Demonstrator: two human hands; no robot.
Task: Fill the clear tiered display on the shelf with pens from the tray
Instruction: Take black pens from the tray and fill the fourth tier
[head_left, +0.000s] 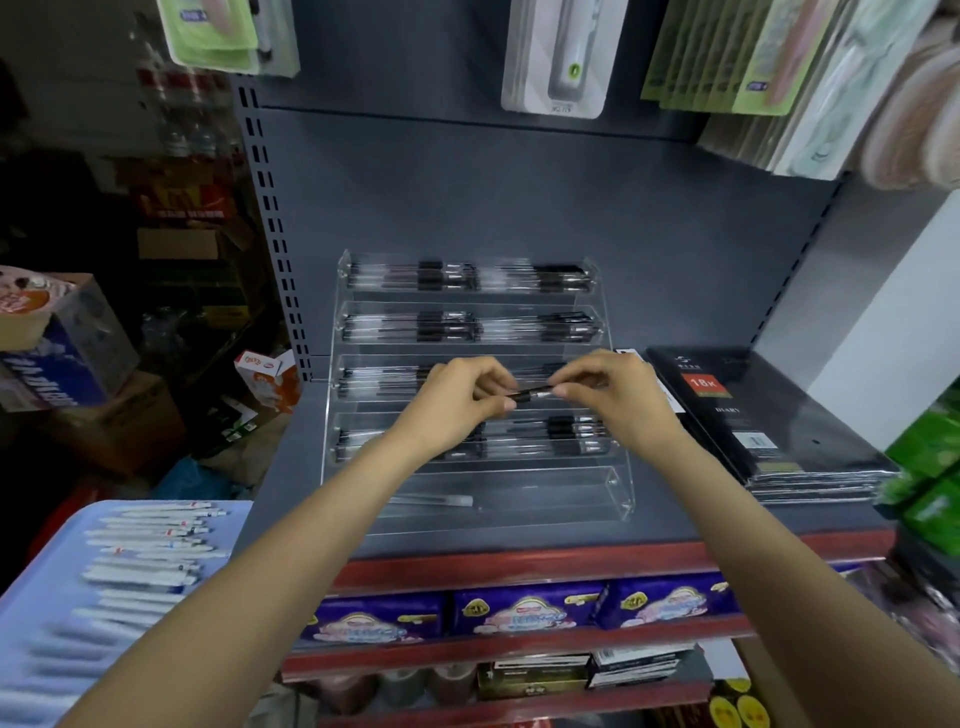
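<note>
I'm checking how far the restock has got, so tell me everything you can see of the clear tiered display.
The clear tiered display looks like transparent acrylic, with five stepped troughs rising toward the back panel. It stands upright on the grey shelf, left of a stack of black diaries. The upper four tiers hold rows of dark-gripped pens lying sideways; the lowest holds what looks like one pale pen. The left hand and right hand hold a pen over the third tier.

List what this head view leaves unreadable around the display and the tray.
- Pen: both hands cover its ends.
- Third tier of the display: hands hide its middle.
- Tray: cut off by the left edge, its pens blurred.
- Bottom tier: one faint pen, details unclear.
</note>
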